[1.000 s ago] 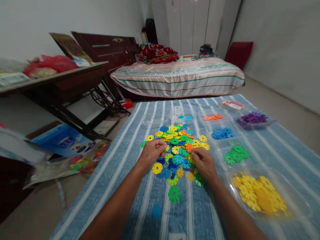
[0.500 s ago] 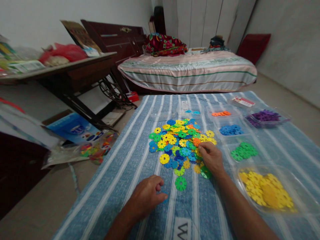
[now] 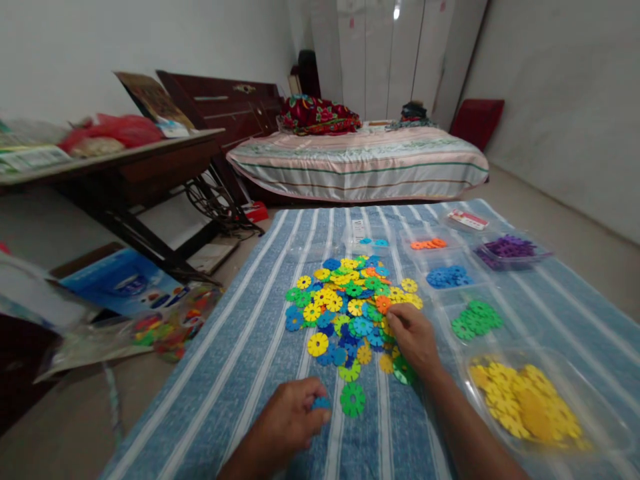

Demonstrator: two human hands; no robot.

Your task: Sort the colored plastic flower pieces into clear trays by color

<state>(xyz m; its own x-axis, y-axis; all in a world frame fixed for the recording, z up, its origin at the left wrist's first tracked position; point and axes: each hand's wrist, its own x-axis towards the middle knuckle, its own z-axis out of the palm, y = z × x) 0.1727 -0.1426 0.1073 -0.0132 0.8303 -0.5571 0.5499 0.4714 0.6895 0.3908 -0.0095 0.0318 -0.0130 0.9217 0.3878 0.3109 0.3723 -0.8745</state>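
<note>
L grip was pinching a blue disc at its fingertips, just short of the green disc to its right. R grip curled on the pile's near-right edge; contents hidden.

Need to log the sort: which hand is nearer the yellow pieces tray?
Right. The right hand rests on the mixed pile just left of the yellow pieces tray; the left hand sits farther left.
</note>
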